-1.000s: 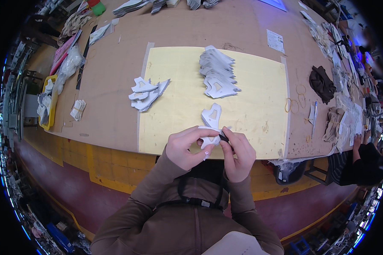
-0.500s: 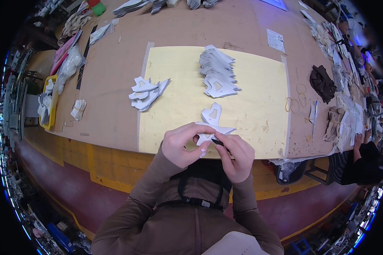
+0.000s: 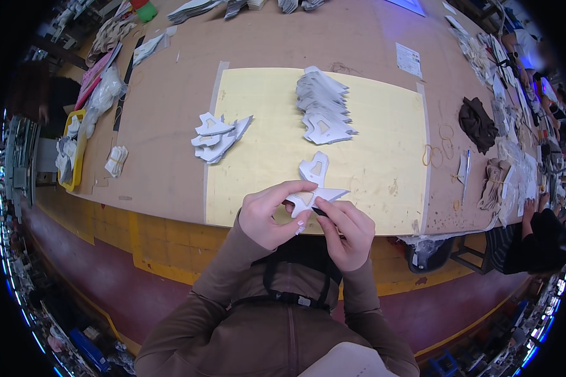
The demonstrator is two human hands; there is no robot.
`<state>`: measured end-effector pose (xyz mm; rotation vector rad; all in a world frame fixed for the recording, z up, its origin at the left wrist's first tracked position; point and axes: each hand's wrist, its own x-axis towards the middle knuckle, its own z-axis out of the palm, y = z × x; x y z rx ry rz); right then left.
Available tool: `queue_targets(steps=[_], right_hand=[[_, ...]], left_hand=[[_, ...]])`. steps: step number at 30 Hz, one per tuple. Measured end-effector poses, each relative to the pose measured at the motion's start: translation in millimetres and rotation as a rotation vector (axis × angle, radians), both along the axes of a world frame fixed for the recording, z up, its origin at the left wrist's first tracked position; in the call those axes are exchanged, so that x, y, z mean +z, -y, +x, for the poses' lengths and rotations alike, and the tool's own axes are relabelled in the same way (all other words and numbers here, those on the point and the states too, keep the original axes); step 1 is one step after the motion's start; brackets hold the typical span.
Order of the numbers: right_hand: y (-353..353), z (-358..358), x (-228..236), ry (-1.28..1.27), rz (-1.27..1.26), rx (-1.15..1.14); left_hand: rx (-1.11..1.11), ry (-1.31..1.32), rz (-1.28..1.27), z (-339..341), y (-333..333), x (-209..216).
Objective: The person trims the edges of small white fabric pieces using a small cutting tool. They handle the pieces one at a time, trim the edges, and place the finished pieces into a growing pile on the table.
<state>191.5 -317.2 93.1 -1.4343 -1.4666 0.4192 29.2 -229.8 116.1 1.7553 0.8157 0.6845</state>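
Between my two hands, at the near edge of the yellow sheet (image 3: 383, 182), is a white cut-out shoe-upper piece (image 3: 300, 202) with an opening in it. My left hand (image 3: 267, 217) pinches its left side, fingers above and thumb below. My right hand (image 3: 349, 235) is closed at the piece's right side, a small dark tool (image 3: 319, 212) in its fingers; the tool's kind is unclear. Just beyond lies another white piece (image 3: 314, 168). Farther back is an overlapping stack of white pieces (image 3: 322, 103), and to the left a smaller pile (image 3: 217, 139).
A yellow bin (image 3: 75, 160) of white bundles stands left, near a tied white bundle (image 3: 116, 161). On the right lie a dark cloth (image 3: 477, 122), rubber bands (image 3: 432, 154), a pen-like stick (image 3: 467, 168) and beige bundles (image 3: 495, 182). A person (image 3: 538, 235) is at the right.
My right fingertips have shifted slightly along the piece. More of its opening and lower edge shows. My left hand has stayed almost still.
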Motion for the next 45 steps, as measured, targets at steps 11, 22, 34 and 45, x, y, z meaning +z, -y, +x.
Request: queue_targets(steps=[11, 22, 34, 45], right_hand=[[2, -11, -8, 0.109, 0.040, -0.075], [7, -22, -6, -0.560, -0.223, -0.035], [13, -14, -5, -0.674, -0.099, -0.187], [6, -7, 18, -0.043, -0.294, 0.176]], left_hand=[[0.041, 0.008, 0.000, 0, 1, -1], [0.037, 0.008, -0.076, -2, 0, -5], [0.059, 0.002, -0.044, 0, -1, -8], [0.059, -0.035, -0.052, -10, -7, -13]])
